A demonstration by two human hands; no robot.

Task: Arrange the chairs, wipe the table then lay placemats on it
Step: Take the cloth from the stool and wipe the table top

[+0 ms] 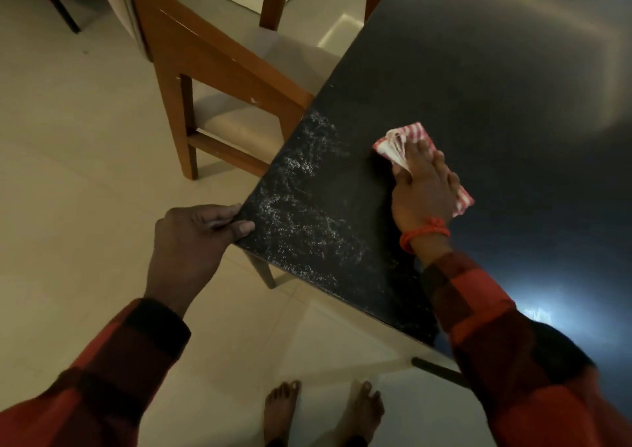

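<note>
head view: l hand (195, 238) grip pinched on table (478, 104) corner, r hand (424, 187) flat, fingers spread on cloth (403, 135)

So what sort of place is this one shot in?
Most likely a home dining area: a dark dining table with a wooden chair tucked against it, pale floor tiles, and the person's bare feet. The right hand presses a striped cloth on the tabletop.

The left hand (191, 231) is curled, thumb on top and fingers bent under. The right hand (422, 187) lies palm down, fingers spread forward, arm extended. Both arms are sleeved.
</note>
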